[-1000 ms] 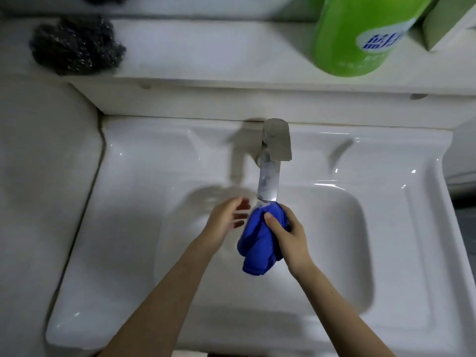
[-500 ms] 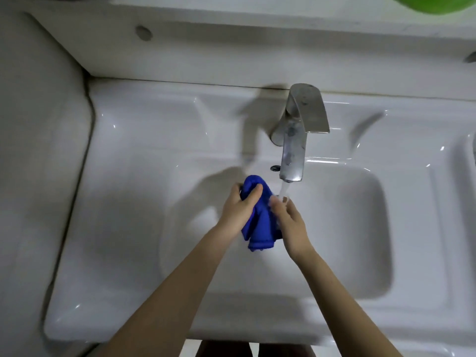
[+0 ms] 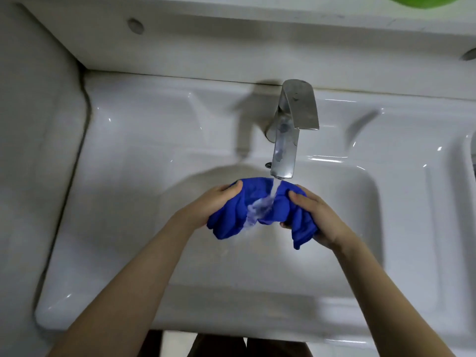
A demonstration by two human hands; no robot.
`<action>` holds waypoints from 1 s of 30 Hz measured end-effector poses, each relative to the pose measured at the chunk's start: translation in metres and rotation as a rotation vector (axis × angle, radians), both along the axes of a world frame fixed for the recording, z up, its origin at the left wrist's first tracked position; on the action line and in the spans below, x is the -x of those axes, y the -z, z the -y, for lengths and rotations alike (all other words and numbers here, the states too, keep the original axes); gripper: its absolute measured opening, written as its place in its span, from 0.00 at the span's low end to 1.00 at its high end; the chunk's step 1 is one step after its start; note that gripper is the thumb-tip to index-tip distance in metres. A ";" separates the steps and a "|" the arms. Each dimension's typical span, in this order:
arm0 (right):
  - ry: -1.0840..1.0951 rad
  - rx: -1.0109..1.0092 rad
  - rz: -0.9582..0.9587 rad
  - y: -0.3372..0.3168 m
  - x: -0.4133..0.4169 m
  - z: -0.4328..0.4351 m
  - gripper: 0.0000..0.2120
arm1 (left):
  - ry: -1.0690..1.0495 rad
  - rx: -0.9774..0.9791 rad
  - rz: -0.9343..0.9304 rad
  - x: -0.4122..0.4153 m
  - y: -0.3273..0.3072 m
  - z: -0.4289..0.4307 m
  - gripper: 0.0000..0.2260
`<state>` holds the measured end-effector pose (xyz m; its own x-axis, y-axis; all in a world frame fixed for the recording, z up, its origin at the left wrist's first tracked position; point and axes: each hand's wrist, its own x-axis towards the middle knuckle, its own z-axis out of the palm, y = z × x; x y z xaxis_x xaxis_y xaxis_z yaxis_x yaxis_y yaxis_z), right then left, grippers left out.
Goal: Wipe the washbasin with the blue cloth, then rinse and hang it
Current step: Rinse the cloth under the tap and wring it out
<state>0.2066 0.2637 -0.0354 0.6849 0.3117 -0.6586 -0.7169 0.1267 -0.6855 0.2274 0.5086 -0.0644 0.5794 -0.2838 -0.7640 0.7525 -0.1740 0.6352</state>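
Note:
The blue cloth (image 3: pixel 231 215) is stretched between both hands over the bowl of the white washbasin (image 3: pixel 128 176). My left hand (image 3: pixel 213 199) grips its left end and my right hand (image 3: pixel 316 217) grips its right end. Water runs from the metal tap (image 3: pixel 288 140) onto the middle of the cloth and splashes there. The cloth's ends hang bunched below each hand.
A white shelf ledge (image 3: pixel 231 47) runs above the basin along the wall. The bottom of a green bottle (image 3: pixel 422 0) shows at the top right edge. A grey tiled wall (image 3: pixel 33 150) borders the basin on the left.
The cloth was held bunched in the right hand, then between both hands; now the hands have pulled apart, spreading it under the running water. The view has tilted down and closer.

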 end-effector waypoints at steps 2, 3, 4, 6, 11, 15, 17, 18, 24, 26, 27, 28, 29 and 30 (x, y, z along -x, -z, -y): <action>-0.010 0.021 0.027 -0.005 -0.006 -0.008 0.14 | -0.033 0.038 -0.038 0.011 0.008 0.012 0.23; -0.055 0.140 0.097 -0.006 -0.009 -0.014 0.15 | -0.083 0.083 -0.077 0.017 0.011 0.021 0.25; -0.094 0.278 0.171 -0.005 -0.008 -0.023 0.18 | -0.163 0.150 -0.125 0.022 0.015 0.031 0.28; -0.138 0.434 0.247 -0.003 0.005 -0.049 0.25 | -0.323 0.319 -0.212 0.022 0.014 0.048 0.34; -0.129 0.968 0.466 0.028 0.004 -0.089 0.22 | -0.631 0.352 -0.315 0.024 0.018 0.089 0.25; -0.196 0.970 0.230 0.054 -0.035 -0.069 0.18 | -0.743 0.269 -0.350 0.040 0.018 0.109 0.17; -0.176 0.866 0.242 0.040 -0.008 -0.076 0.17 | -0.772 0.212 -0.343 0.032 0.019 0.095 0.16; -0.179 0.832 0.268 0.027 0.010 -0.084 0.17 | -0.816 0.219 -0.364 0.026 0.020 0.086 0.17; -0.031 0.875 0.175 0.052 -0.036 -0.069 0.14 | -0.726 0.103 -0.323 0.027 0.010 0.112 0.15; 0.038 0.823 0.144 0.054 -0.028 -0.067 0.11 | -0.738 0.006 -0.307 0.019 0.010 0.107 0.13; 0.015 0.801 0.172 0.048 -0.011 -0.071 0.12 | -0.752 -0.009 -0.298 0.013 0.012 0.100 0.12; -0.036 0.761 0.230 0.037 0.008 -0.077 0.14 | -0.781 0.003 -0.294 0.008 0.014 0.092 0.13; -0.097 0.726 0.296 0.026 0.024 -0.081 0.15 | -0.803 0.032 -0.293 0.008 0.016 0.087 0.13; -0.118 0.733 0.359 0.021 0.024 -0.082 0.15 | -0.820 0.068 -0.294 0.008 0.018 0.087 0.13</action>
